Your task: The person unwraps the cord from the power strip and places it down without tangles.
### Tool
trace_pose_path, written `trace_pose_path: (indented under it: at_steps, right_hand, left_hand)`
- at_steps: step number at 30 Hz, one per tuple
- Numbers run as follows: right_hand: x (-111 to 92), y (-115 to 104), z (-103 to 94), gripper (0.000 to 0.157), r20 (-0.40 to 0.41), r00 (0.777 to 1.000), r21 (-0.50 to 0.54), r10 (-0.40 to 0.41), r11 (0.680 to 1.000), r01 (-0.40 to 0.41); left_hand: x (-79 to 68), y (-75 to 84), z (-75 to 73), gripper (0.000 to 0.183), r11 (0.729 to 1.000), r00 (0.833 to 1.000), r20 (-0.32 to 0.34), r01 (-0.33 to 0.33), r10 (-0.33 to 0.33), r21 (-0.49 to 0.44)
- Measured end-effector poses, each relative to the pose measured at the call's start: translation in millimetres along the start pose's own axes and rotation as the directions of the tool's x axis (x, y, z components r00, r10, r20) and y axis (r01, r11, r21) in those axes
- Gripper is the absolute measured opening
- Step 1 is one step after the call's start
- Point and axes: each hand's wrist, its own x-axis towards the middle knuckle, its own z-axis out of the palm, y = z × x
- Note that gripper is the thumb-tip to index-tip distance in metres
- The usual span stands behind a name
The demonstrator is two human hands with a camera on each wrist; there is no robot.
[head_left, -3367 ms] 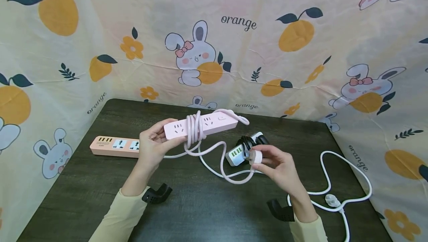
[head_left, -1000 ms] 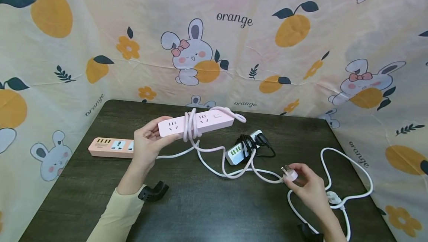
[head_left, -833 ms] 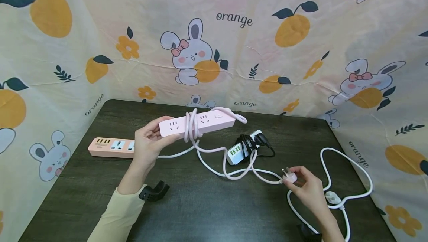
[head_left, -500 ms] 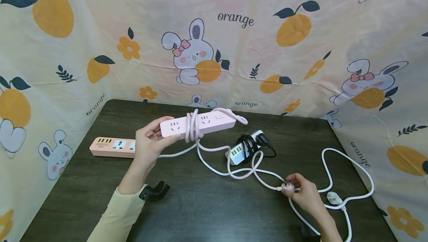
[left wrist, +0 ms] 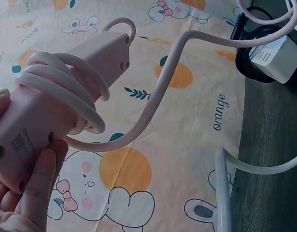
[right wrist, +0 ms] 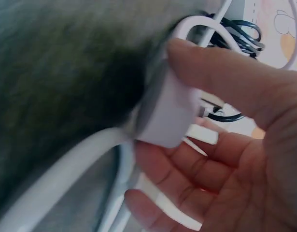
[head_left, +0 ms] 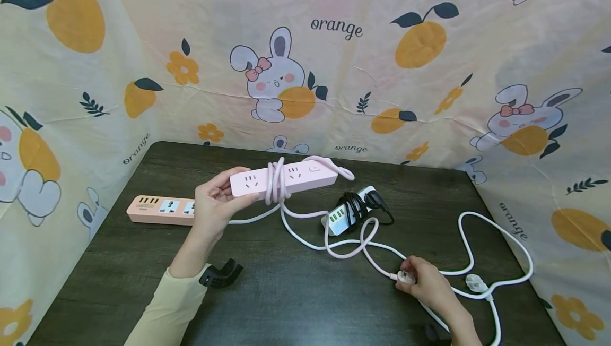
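The pink power strip (head_left: pixel 312 176) is gripped at its left end by the left hand (head_left: pixel 215 202), with the thumb laid along the near side; in the left wrist view its underside, with screw holes and a small printed label, is shown. By the right hand (head_left: pixel 431 285), the pale pink plug (head_left: pixel 406 277) is pinched between thumb and fingers, low over the worktop (head_left: pixel 296 303); whether the worktop is touched by it cannot be told.

Several turns of the pink cord (head_left: pixel 276 182) are wrapped around the middle of the strip, and a small loop is formed at its right end. From the turns, the cord is led rightward through another loop to the plug.

Behind the left hand, a peach power strip (head_left: pixel 159 210) is partly hidden. Between the hands, farther back, a white power strip (head_left: pixel 338 222) is wound with black cable (head_left: pixel 352 209). At the right, a white cable (head_left: pixel 529 266) is spread in wide curves, beside which a white plug (head_left: pixel 474 283) is seen. The worktop is backed by a patterned cloth (head_left: pixel 157 27).
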Motion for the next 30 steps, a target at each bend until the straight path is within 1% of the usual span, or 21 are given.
trace_pose_path:
  at_steps: [2, 4, 6, 8, 9, 10, 12, 14, 16, 17, 18, 20, 21, 23, 24, 27, 30]
  right_hand:
    - [-0.1, -3.1, -3.2, 0.032, -0.002, 1.0, -0.012, -0.014, 1.0, 0.014]
    - [-0.2, -8.4, -8.1, 0.035, -0.022, 0.999, -0.024, -0.041, 0.999, 0.04]
    - [0.3, -16.3, -13.0, 0.036, -0.082, 0.994, -0.01, -0.078, 0.997, 0.077]
    - [2.0, -26.3, -17.0, 0.033, -0.173, 0.976, 0.016, -0.13, 0.991, 0.135]
    - [3.7, -31.9, -18.2, 0.031, -0.226, 0.961, 0.026, -0.159, 0.985, 0.17]
    - [5.9, -37.7, -18.9, 0.029, -0.282, 0.94, 0.04, -0.192, 0.977, 0.212]
    - [12.1, -49.8, -18.8, 0.026, -0.378, 0.888, 0.061, -0.262, 0.95, 0.307]
    - [19.8, -62.1, -17.6, 0.026, -0.446, 0.834, 0.053, -0.323, 0.921, 0.386]
    - [28.1, -73.9, -15.7, 0.027, -0.495, 0.781, 0.046, -0.38, 0.886, 0.46]
    - [32.0, -79.8, -14.6, 0.027, -0.51, 0.761, 0.042, -0.401, 0.872, 0.487]
    - [35.9, -85.6, -13.5, 0.027, -0.518, 0.746, 0.045, -0.419, 0.857, 0.513]
    - [42.8, -97.5, -11.1, 0.027, -0.525, 0.723, 0.049, -0.45, 0.832, 0.553]
    - [45.8, -103.5, -10.0, 0.027, -0.52, 0.716, 0.06, -0.467, 0.816, 0.576]
    - [51.4, -115.3, -7.2, 0.029, -0.485, 0.715, 0.077, -0.503, 0.79, 0.609]
    - [54.1, -120.9, -5.3, 0.031, -0.457, 0.719, 0.089, -0.524, 0.777, 0.623]
    - [61.7, -136.2, 1.1, 0.038, -0.331, 0.741, 0.137, -0.584, 0.747, 0.65]
    - [69.1, -148.9, 8.8, 0.039, -0.201, 0.75, 0.191, -0.631, 0.725, 0.661]
  left_hand:
    - [-0.1, 0.1, 0.4, 0.045, 1.0, 1.0, 0.006, 0.004, -0.004, 0.001]
    - [-0.1, 0.1, 0.6, 0.046, 1.0, 1.0, 0.01, 0.006, -0.006, 0.006]
    - [0.1, 0.2, 0.7, 0.046, 1.0, 1.0, 0.011, 0.007, -0.007, 0.012]
    - [0.2, 0.3, 0.8, 0.046, 1.0, 1.0, 0.01, 0.007, -0.007, 0.021]
    - [0.3, 0.4, 0.8, 0.046, 1.0, 1.0, 0.009, 0.008, -0.008, 0.024]
    - [0.3, 0.4, 0.8, 0.046, 1.0, 1.0, 0.008, 0.009, -0.009, 0.024]
    - [0.0, 0.6, 0.8, 0.046, 1.0, 1.0, 0.004, 0.015, -0.015, 0.022]
    - [-0.4, 0.7, 0.8, 0.047, 0.999, 1.0, 0.001, 0.02, -0.02, 0.025]
    - [-0.9, 0.9, 0.7, 0.047, 0.999, 1.0, -0.002, 0.025, -0.025, 0.029]
    - [-1.1, 1.0, 0.7, 0.047, 0.999, 1.0, -0.003, 0.026, -0.026, 0.033]
    - [-1.3, 1.1, 0.6, 0.047, 0.999, 1.0, -0.002, 0.027, -0.027, 0.033]
    - [-1.4, 1.2, 0.7, 0.047, 0.999, 1.0, -0.002, 0.026, -0.026, 0.034]
    - [-1.4, 1.3, 0.8, 0.047, 0.999, 1.0, -0.001, 0.026, -0.026, 0.031]
    - [-1.2, 1.4, 1.0, 0.046, 0.999, 1.0, 0.001, 0.023, -0.023, 0.027]
    - [-1.0, 1.4, 1.1, 0.046, 0.999, 1.0, 0.002, 0.021, -0.021, 0.026]
    - [-0.8, 1.3, 1.5, 0.046, 1.0, 1.0, 0.001, 0.015, -0.015, 0.024]
    - [-0.9, 1.0, 2.1, 0.046, 1.0, 1.0, -0.002, 0.011, -0.011, 0.023]
